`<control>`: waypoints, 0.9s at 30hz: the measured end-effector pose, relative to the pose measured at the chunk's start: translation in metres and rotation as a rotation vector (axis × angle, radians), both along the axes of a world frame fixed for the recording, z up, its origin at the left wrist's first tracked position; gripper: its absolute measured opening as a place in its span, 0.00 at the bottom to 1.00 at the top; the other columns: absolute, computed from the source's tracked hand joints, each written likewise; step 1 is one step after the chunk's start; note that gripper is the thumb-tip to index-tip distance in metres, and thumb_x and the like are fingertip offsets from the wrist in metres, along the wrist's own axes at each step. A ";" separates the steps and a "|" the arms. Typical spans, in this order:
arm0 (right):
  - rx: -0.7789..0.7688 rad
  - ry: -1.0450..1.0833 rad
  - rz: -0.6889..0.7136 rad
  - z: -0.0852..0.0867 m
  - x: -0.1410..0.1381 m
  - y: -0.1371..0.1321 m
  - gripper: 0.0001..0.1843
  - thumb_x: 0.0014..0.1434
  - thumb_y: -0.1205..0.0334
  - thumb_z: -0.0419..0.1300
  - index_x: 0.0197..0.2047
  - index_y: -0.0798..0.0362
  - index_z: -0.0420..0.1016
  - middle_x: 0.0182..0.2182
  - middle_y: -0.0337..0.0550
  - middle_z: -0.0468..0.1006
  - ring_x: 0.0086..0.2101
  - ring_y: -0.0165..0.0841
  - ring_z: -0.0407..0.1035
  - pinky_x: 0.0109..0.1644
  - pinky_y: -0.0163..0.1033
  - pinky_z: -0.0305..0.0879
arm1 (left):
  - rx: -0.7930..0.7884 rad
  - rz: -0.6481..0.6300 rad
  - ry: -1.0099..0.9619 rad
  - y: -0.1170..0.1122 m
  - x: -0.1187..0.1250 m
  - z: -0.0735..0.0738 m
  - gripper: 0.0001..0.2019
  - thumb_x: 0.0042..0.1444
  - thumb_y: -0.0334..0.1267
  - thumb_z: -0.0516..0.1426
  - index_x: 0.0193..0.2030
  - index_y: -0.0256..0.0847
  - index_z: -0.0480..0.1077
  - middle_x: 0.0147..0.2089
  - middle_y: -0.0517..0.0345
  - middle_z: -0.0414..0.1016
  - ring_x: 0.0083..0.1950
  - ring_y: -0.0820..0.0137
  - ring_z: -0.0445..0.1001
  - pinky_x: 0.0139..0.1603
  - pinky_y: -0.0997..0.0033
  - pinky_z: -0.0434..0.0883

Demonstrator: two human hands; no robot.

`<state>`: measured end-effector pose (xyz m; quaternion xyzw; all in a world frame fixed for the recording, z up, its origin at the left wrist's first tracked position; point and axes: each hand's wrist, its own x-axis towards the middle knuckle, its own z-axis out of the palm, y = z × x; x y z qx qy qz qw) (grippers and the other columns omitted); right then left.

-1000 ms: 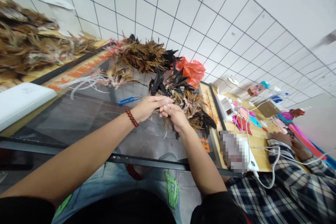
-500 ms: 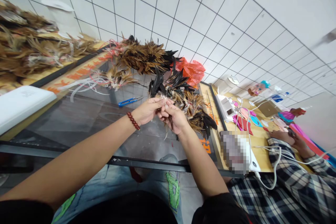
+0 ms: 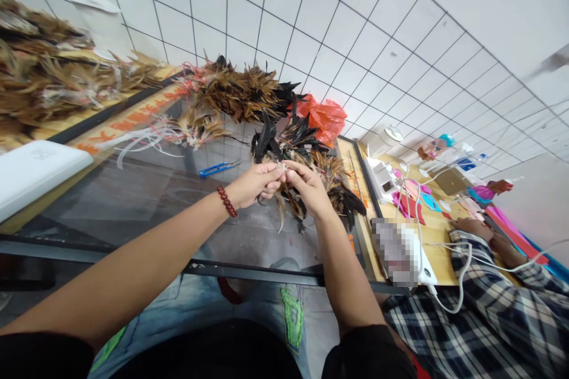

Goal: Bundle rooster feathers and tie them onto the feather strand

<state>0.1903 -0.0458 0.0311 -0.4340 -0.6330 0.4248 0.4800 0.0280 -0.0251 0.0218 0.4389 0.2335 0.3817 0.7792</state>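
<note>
My left hand point(image 3: 260, 182), with a red bead bracelet point(image 3: 226, 201) at its wrist, is closed in a pinch. My right hand point(image 3: 310, 186) is pinched too, its thumb and forefinger meeting the left fingertips. Between them shows the pale, fluffy end of a feather point(image 3: 283, 166); the rest of it is hidden by the fingers. Right behind and beside the hands lies a pile of black and brown feathers point(image 3: 331, 169) on the glass tabletop point(image 3: 164, 207). Blue thread snips point(image 3: 217, 169) rest to the left of my left hand.
Tied feather bundles point(image 3: 242, 92) lie along the tiled wall, with white ties point(image 3: 144, 142) nearby. A red plastic bag point(image 3: 326, 118) sits behind the pile. More feathers point(image 3: 53, 83) and a white box point(image 3: 42, 174) are leftward. Rightward are cables and a co-worker's plaid sleeve point(image 3: 475, 272).
My right hand has turned, its fingers straightening from a curl into a fingertip pinch. My left hand stays nearly in place, still pinching. The view has shifted slightly.
</note>
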 end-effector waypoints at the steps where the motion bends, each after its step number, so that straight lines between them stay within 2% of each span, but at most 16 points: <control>1: -0.047 0.053 0.056 -0.001 -0.002 -0.001 0.20 0.55 0.48 0.63 0.48 0.48 0.77 0.32 0.38 0.77 0.36 0.31 0.70 0.47 0.40 0.67 | -0.005 -0.044 0.006 -0.001 -0.001 0.001 0.18 0.47 0.47 0.66 0.27 0.35 0.65 0.17 0.70 0.52 0.16 0.85 0.47 0.16 0.84 0.46; 4: -0.099 0.165 0.104 -0.002 -0.005 -0.002 0.19 0.51 0.49 0.66 0.44 0.48 0.78 0.29 0.36 0.76 0.32 0.29 0.69 0.43 0.38 0.68 | -0.002 -0.137 0.019 -0.001 -0.003 0.002 0.20 0.46 0.49 0.67 0.26 0.35 0.65 0.16 0.70 0.51 0.16 0.84 0.46 0.17 0.83 0.45; 8: -0.071 0.217 0.091 -0.003 -0.003 -0.004 0.15 0.49 0.50 0.68 0.37 0.50 0.78 0.27 0.36 0.76 0.29 0.28 0.68 0.40 0.38 0.68 | -0.001 -0.211 0.049 -0.001 -0.006 0.000 0.20 0.46 0.49 0.67 0.26 0.35 0.66 0.15 0.69 0.51 0.16 0.84 0.47 0.17 0.83 0.44; 11: -0.037 0.226 0.096 -0.006 -0.005 -0.003 0.13 0.50 0.50 0.67 0.30 0.51 0.75 0.23 0.35 0.73 0.27 0.28 0.66 0.38 0.37 0.66 | -0.015 -0.247 0.063 -0.002 -0.005 -0.002 0.19 0.46 0.48 0.67 0.26 0.35 0.67 0.16 0.69 0.51 0.15 0.85 0.46 0.17 0.83 0.44; 14: -0.003 0.302 -0.075 -0.010 -0.005 0.003 0.14 0.49 0.51 0.67 0.28 0.51 0.71 0.23 0.33 0.69 0.26 0.26 0.62 0.35 0.34 0.62 | -0.022 -0.198 0.079 0.000 -0.003 -0.003 0.18 0.46 0.48 0.66 0.26 0.35 0.67 0.17 0.68 0.53 0.16 0.85 0.46 0.17 0.83 0.44; 17: -0.001 0.448 -0.322 -0.012 0.002 0.012 0.17 0.46 0.50 0.68 0.28 0.51 0.67 0.22 0.31 0.65 0.24 0.24 0.58 0.30 0.32 0.58 | -0.028 0.019 0.068 0.007 -0.004 -0.003 0.16 0.47 0.45 0.65 0.26 0.35 0.68 0.17 0.67 0.54 0.16 0.84 0.47 0.17 0.82 0.44; 20: -0.005 0.510 -0.453 -0.011 0.013 0.017 0.19 0.45 0.49 0.68 0.28 0.51 0.64 0.21 0.30 0.62 0.22 0.24 0.55 0.28 0.32 0.55 | -0.001 0.433 0.084 0.018 -0.008 -0.003 0.11 0.50 0.40 0.62 0.25 0.36 0.68 0.17 0.67 0.55 0.16 0.82 0.49 0.17 0.80 0.47; 22: 0.010 0.462 -0.477 -0.011 0.014 0.018 0.19 0.46 0.48 0.67 0.28 0.50 0.64 0.21 0.31 0.62 0.23 0.24 0.55 0.29 0.32 0.56 | 0.108 0.745 0.155 0.024 -0.011 -0.002 0.06 0.50 0.36 0.61 0.27 0.37 0.70 0.19 0.64 0.61 0.19 0.79 0.56 0.20 0.80 0.54; 23: 0.025 0.423 -0.472 -0.011 0.012 0.017 0.18 0.47 0.48 0.66 0.29 0.50 0.64 0.22 0.31 0.63 0.23 0.25 0.55 0.30 0.32 0.57 | 0.196 0.863 0.199 0.025 -0.012 -0.001 0.03 0.49 0.35 0.60 0.29 0.37 0.72 0.22 0.62 0.66 0.23 0.78 0.61 0.23 0.79 0.59; 24: 0.042 0.379 -0.455 -0.012 0.009 0.016 0.17 0.48 0.48 0.66 0.30 0.51 0.66 0.23 0.32 0.64 0.24 0.25 0.56 0.31 0.33 0.58 | 0.295 0.924 0.242 0.025 -0.012 0.000 0.03 0.48 0.34 0.61 0.31 0.38 0.74 0.26 0.60 0.70 0.27 0.76 0.66 0.29 0.78 0.63; 25: 0.065 0.331 -0.434 -0.013 0.005 0.014 0.16 0.49 0.48 0.65 0.30 0.51 0.67 0.24 0.33 0.65 0.26 0.26 0.58 0.34 0.33 0.60 | 0.389 0.923 0.281 0.024 -0.012 0.001 0.04 0.48 0.33 0.61 0.32 0.38 0.75 0.30 0.58 0.74 0.32 0.74 0.69 0.34 0.77 0.66; 27: 0.129 0.217 -0.387 -0.015 -0.004 0.010 0.14 0.52 0.49 0.63 0.31 0.51 0.69 0.28 0.36 0.68 0.30 0.28 0.62 0.39 0.35 0.62 | 0.502 0.762 0.336 0.017 -0.010 0.003 0.05 0.48 0.36 0.62 0.32 0.38 0.77 0.34 0.55 0.77 0.38 0.70 0.72 0.41 0.74 0.68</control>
